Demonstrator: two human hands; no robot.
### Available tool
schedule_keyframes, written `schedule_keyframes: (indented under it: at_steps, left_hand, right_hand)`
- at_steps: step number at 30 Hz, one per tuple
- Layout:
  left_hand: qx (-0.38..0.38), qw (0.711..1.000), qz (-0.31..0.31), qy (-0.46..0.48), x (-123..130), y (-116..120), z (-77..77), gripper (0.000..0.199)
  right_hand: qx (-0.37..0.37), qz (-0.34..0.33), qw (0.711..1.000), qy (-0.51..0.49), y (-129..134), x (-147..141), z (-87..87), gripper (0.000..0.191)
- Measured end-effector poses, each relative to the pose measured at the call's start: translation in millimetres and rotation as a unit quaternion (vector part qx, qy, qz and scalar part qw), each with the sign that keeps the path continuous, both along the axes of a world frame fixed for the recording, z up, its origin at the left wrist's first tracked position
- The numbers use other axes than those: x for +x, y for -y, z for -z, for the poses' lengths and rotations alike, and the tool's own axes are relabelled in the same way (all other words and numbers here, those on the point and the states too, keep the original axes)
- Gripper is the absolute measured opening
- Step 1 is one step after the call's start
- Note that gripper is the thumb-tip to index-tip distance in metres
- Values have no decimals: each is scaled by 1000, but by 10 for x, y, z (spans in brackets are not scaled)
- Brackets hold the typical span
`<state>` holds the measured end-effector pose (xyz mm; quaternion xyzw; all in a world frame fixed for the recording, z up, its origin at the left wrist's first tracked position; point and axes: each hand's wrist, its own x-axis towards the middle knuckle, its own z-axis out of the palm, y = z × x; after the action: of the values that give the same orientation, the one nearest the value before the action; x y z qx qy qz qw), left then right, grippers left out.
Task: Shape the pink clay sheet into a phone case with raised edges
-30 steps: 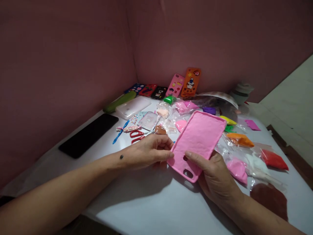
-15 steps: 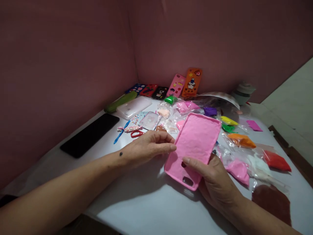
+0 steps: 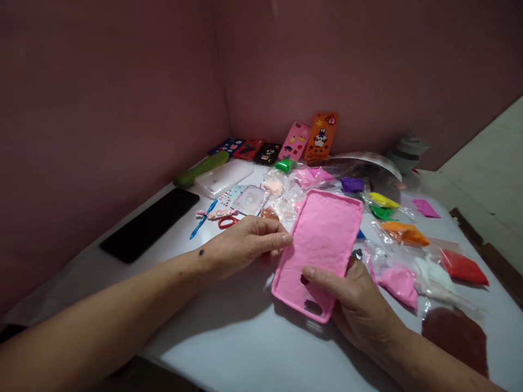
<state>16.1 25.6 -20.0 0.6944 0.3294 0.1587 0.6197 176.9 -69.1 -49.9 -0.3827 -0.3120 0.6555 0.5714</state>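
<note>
A pink phone case [image 3: 322,234], its back coated in what looks like soft clay, is tilted above the table. My right hand [image 3: 359,305] grips its lower right side, thumb lying across the back beside a small round hole. Near the bottom end is an oval cutout. At the case's left edge, my left hand [image 3: 253,245] is closed, thumb and bent fingers pinching the rim. Its fingertips are partly hidden behind the thumb. Red-handled scissors [image 3: 227,222] and a blue modelling tool [image 3: 203,219] lie just beyond the left hand.
A black phone [image 3: 151,225] lies at the left. Decorated cases, including an orange case [image 3: 322,136], stand along the wall beside a clear case [image 3: 224,178]. Bags of coloured clay, such as a red clay bag [image 3: 464,267], cover the right side. A brown sheet [image 3: 454,337] sits near the front.
The pink case has turned slightly and shifted a little left, with its top corner lower. My left hand has moved slightly along its left edge. My right hand keeps its grip.
</note>
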Motion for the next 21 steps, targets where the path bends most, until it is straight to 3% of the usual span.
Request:
schedule_keyframes:
  at_steps: [8,21]
  left_hand:
    - [7,1000,-8,11,-5,6,-9,32]
    - [-49,994,-51,82,21,11,2,26]
  right_hand:
    - [5,-20,1000,-3,6,0,1,27]
    - [2,-75,997,-9,20,39,43,35]
